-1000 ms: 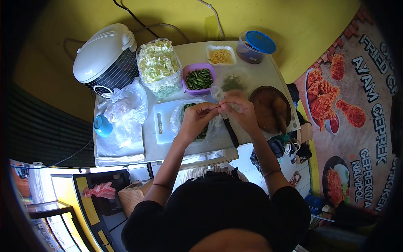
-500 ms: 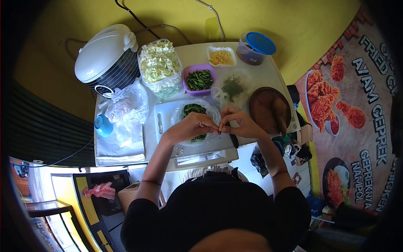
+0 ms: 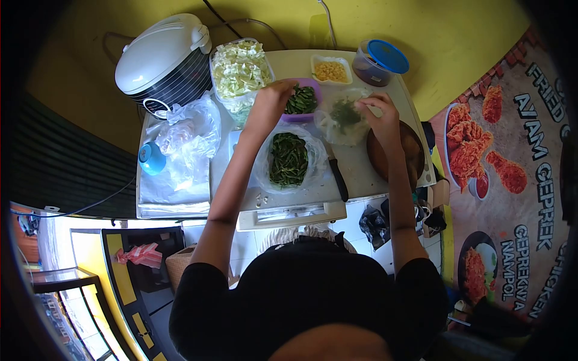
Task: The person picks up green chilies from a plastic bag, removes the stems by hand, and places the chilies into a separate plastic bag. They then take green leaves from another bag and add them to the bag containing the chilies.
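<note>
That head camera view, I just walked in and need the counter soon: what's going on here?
A person is sorting green vegetables at a white counter. Their left hand reaches over the purple plastic bowl of cut green pieces; their right hand touches the clear plastic bag of trimmings. An open clear bag of green beans lies between their arms, beside a black-handled knife.
</note>
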The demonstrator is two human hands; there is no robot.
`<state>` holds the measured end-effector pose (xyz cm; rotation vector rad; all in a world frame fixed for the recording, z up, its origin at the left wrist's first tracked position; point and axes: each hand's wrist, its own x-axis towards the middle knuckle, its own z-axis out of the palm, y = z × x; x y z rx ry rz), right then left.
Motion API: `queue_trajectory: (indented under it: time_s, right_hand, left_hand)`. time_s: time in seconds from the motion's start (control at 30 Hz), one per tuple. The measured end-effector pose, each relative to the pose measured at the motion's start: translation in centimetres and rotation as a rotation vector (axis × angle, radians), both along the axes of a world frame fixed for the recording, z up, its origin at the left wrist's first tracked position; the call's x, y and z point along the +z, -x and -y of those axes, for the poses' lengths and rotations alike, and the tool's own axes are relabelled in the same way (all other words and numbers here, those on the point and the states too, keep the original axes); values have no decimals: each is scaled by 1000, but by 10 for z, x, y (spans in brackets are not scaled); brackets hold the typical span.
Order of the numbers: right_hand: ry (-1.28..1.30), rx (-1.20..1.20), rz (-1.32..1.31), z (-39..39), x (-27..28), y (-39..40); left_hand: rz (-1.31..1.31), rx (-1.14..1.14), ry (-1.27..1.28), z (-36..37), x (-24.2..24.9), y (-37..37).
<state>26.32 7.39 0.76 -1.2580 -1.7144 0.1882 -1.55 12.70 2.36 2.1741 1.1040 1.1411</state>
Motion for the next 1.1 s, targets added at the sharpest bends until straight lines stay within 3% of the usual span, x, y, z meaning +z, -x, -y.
queue_trajectory:
  time_s: [0.03,0.17,0.23,0.3,0.37,0.57,0.63,0.87,1.1]
  right_hand:
    - [3,3,108,-4,-2,-1]
    - [73,42,-48,22,8,18]
    - [83,155,-55,41,27,40]
    - [160,358,-29,49,21,58]
    - [201,481,147,48,-2,77]
    - [176,365,411,36,-35,117]
    - [192,389,405,33,-36,119]
    - [300,591,361,31,-14,106]
    - [316,555,284,24,-11,96]
  left_hand:
    - [-142,41,-128,-2,-2,-1]
    - [-8,36,9,44,13,11]
    - [29,48,-8,68,5,25]
    - [112,64,274,94,-4,36]
    - [-14,157,264,113,-21,40]
    - [-105,234,355,144,-49,41]
    - [-213,282,296,146,-45,43]
    - [-206,355,326,145,-47,62]
    - [-166,362,264,150,-39,66]
